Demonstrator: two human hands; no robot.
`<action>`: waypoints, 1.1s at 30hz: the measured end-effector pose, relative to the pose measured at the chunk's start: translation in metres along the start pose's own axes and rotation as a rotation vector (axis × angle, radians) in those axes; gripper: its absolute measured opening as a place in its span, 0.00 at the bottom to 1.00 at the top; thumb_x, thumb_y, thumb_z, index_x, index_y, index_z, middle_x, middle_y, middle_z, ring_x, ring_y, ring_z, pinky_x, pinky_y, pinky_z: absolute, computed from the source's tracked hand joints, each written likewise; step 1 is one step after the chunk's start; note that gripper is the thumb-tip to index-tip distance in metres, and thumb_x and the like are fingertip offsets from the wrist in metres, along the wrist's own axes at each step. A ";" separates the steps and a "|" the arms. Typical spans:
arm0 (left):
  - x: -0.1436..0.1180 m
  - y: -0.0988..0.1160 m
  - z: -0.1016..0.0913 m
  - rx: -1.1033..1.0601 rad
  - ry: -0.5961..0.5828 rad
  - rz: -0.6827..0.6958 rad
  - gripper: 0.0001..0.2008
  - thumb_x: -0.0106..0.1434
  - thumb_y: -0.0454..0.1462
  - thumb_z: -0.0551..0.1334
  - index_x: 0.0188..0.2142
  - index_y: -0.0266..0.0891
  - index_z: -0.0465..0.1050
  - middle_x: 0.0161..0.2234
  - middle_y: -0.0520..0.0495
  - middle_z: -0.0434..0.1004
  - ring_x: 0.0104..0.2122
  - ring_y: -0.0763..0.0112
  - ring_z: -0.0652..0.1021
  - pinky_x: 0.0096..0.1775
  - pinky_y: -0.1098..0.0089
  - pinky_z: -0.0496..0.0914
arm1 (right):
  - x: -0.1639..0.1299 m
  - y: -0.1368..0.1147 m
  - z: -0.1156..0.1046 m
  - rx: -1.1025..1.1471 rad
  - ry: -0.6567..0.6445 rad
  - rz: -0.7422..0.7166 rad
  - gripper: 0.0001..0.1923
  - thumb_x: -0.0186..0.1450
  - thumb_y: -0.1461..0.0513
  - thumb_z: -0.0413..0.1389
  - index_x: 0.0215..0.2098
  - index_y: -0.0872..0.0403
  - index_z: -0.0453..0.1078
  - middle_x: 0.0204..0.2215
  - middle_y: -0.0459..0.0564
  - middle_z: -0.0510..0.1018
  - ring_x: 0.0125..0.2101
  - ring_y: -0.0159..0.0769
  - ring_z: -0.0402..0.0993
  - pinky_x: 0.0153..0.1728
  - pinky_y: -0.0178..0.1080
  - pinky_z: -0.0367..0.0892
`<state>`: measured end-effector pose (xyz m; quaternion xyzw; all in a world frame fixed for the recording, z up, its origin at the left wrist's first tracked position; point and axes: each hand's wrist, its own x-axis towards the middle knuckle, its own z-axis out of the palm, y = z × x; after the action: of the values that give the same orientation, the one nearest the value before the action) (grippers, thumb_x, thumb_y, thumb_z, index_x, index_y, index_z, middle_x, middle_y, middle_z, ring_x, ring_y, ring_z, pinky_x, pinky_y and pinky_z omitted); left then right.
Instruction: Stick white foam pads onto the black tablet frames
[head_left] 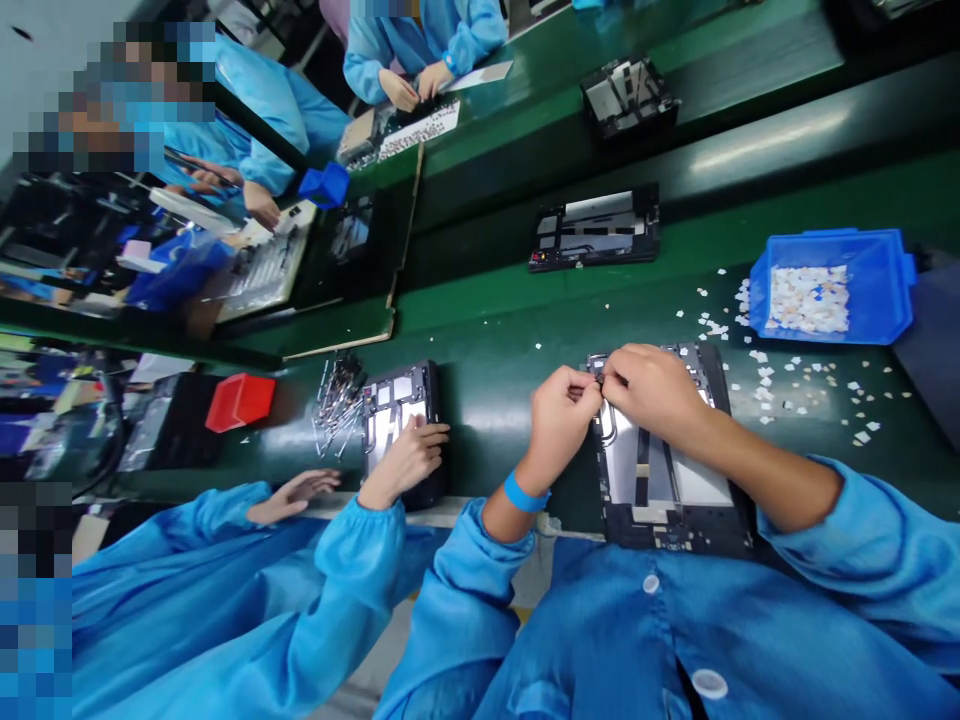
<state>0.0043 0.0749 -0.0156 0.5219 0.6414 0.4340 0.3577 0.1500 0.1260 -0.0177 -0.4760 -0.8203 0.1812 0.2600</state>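
Red bin [240, 400] sits far left on the green bench [487, 340]; a co-worker's hand [405, 462] rests on a second frame [397, 420]; left hand [559, 420] and right hand [656, 390] meet over the tablet frame's [667, 470] top edge, fingers pinched nearly shut on something too small to make out; best kept low and steady over the frame; blue tray [885, 290] of white pads lies right.

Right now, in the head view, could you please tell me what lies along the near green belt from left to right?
Red bin → pile of small metal parts → co-worker's frame → left hand → right hand → blue tray of white pads.
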 end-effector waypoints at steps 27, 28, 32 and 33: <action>0.021 -0.023 -0.037 0.626 -0.167 0.529 0.14 0.73 0.33 0.59 0.54 0.39 0.78 0.48 0.42 0.84 0.49 0.61 0.81 0.52 0.61 0.73 | 0.042 0.011 -0.027 -0.071 -0.377 0.321 0.14 0.64 0.56 0.58 0.22 0.50 0.76 0.21 0.48 0.78 0.23 0.36 0.69 0.25 0.38 0.54; 0.022 -0.024 -0.036 0.639 -0.174 0.539 0.14 0.73 0.33 0.59 0.55 0.39 0.78 0.49 0.42 0.83 0.49 0.61 0.81 0.52 0.61 0.73 | 0.042 0.011 -0.026 -0.081 -0.378 0.322 0.13 0.63 0.58 0.57 0.21 0.50 0.75 0.20 0.48 0.77 0.23 0.36 0.68 0.24 0.38 0.54; 0.024 -0.027 -0.032 0.684 -0.200 0.582 0.16 0.74 0.33 0.57 0.58 0.40 0.76 0.50 0.42 0.83 0.50 0.62 0.80 0.52 0.61 0.71 | 0.043 0.011 -0.024 -0.087 -0.399 0.340 0.13 0.61 0.59 0.57 0.19 0.50 0.74 0.19 0.47 0.76 0.21 0.35 0.67 0.23 0.38 0.54; 0.024 -0.027 -0.031 0.693 -0.204 0.592 0.17 0.75 0.33 0.57 0.58 0.40 0.76 0.50 0.42 0.83 0.49 0.62 0.80 0.52 0.61 0.71 | 0.044 0.012 -0.024 -0.087 -0.405 0.340 0.13 0.61 0.58 0.57 0.19 0.50 0.73 0.19 0.47 0.76 0.21 0.35 0.67 0.23 0.38 0.54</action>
<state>-0.0389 0.0909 -0.0298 0.8110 0.5337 0.2241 0.0843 0.1540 0.1716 0.0064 -0.5716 -0.7710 0.2783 0.0360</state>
